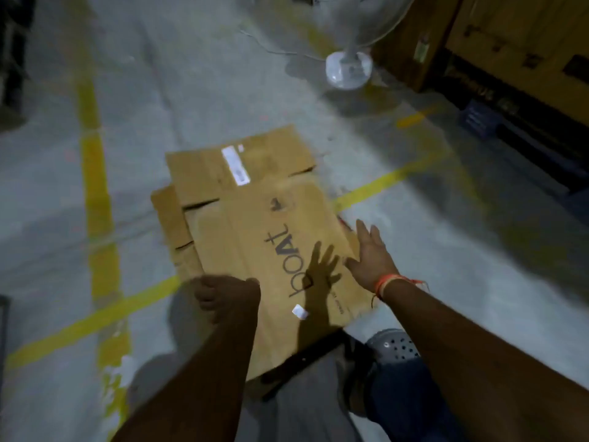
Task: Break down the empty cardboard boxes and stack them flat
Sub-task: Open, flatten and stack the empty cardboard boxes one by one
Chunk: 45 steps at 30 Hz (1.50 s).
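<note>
Flattened box (274,250) (top of stack), right hand (371,256) at edge, bare floor (191,74) beyond

The flattened boxes (255,224) are matt brown corrugated cardboard with black print and white paper labels (236,165). The floor (191,90) is dull grey concrete, scuffed, with worn yellow painted lines (95,193). The fan base (349,70) looks like glossy white plastic.

Top flattened box (274,250): brown cardboard, "boAt" print, small white sticker, lying flat on floor. Second flattened box (223,167) beneath it, white label, flaps sticking out at far side.
</note>
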{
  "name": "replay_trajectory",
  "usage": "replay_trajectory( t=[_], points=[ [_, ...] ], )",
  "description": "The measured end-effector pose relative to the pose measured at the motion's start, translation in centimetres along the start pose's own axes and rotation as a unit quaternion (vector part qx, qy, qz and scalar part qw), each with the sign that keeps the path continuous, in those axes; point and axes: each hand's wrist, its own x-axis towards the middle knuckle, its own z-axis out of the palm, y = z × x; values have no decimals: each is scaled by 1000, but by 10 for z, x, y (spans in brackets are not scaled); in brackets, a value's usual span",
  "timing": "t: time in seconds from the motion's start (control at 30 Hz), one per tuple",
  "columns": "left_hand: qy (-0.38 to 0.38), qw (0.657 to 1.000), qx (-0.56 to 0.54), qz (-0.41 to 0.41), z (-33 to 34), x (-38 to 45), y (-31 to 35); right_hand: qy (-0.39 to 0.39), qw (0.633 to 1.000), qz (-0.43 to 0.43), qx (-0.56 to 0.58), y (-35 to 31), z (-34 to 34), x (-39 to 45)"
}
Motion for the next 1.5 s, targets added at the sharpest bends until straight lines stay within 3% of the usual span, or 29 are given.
replay_trajectory(
  t=[0.07,0.13,0.23,0.43,0.6,0.83,0.9,1.0,1.13,1.23,1.4,1.5],
  points=[
    [-127,987,-41,86,10,-23,-3,-5,1000,-11,-11,5,-17,-4],
    [-169,973,-34,157,14,-47,16,5,1000,9,11,11,-41,-14],
    [-230,924,-29,304,13,-101,60,51,995,57,65,28,-77,-40],
    [-369,764,-77,524,6,-254,120,182,970,99,124,89,-149,-147],
    [-481,619,-77,616,-4,-405,112,306,923,171,159,166,-182,-287],
    [-604,421,20,677,0,-623,-5,501,772,339,196,269,-183,-500],
    [-628,366,67,684,5,-673,-52,543,710,388,224,288,-169,-552],
    [-651,304,127,684,10,-732,-121,609,590,447,283,315,-139,-616],
    [-663,263,182,677,35,-786,-196,668,443,502,324,358,-91,-677],
    [-651,266,216,677,61,-814,-240,681,357,542,339,387,-58,-709],
    [-612,303,222,696,104,-846,-288,688,250,613,298,425,-22,-741],
    [-599,374,225,671,128,-864,-302,683,187,640,298,444,-8,-751]
  ],
)
